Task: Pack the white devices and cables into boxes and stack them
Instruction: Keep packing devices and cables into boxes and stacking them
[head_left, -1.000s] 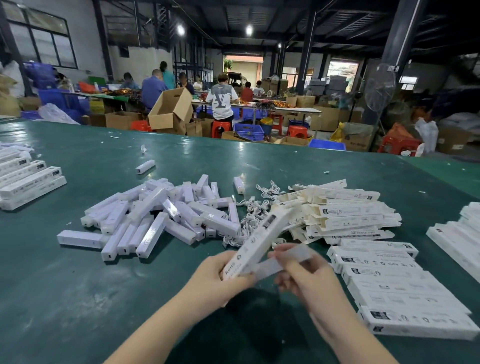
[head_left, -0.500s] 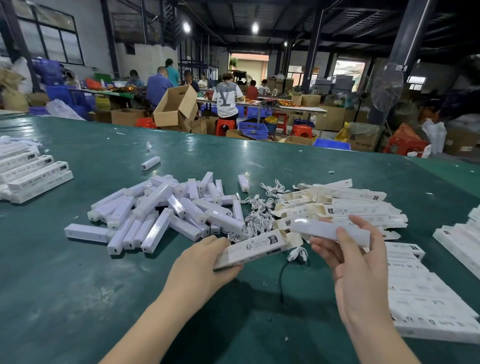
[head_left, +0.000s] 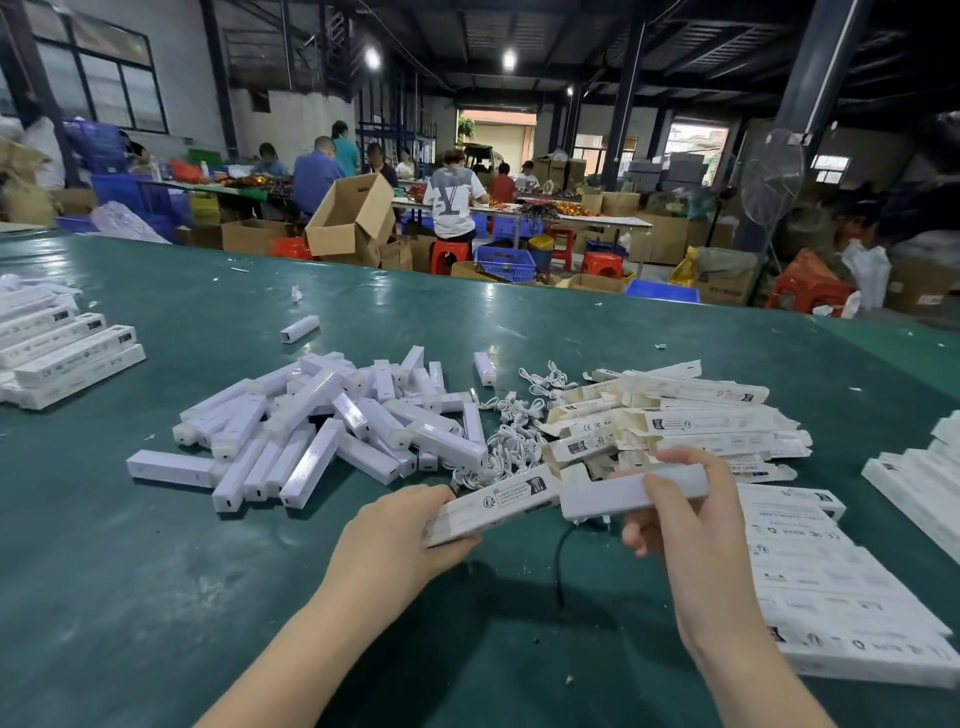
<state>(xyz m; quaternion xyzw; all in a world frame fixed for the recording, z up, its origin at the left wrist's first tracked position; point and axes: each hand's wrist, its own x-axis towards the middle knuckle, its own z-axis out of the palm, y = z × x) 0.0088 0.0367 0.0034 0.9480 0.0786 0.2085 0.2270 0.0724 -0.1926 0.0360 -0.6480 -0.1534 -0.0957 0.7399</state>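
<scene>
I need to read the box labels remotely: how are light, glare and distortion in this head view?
Head view: overhead lamps flare; soft sheen on the green table. Wide-angle bending curves the far table edge. Print on the box in the left hand is legible but small; the device in the right hand looks slightly soft. Packed boxes at right are smeared.

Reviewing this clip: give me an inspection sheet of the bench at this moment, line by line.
Surface: green table, scuffed, with small white scraps.
Job's things: loose white devices heaped centre-left; open boxes piled centre-right; packed boxes in a row at right, more stacked at far left.
Clutter: one stray device farther back.
Grippers: left hand holds a box; right hand holds a device at the box's open end.
Cables: white cables tangled between the piles; a dark cord lies below the hands.
Surroundings: people at other tables, cartons, stools, fan.
</scene>
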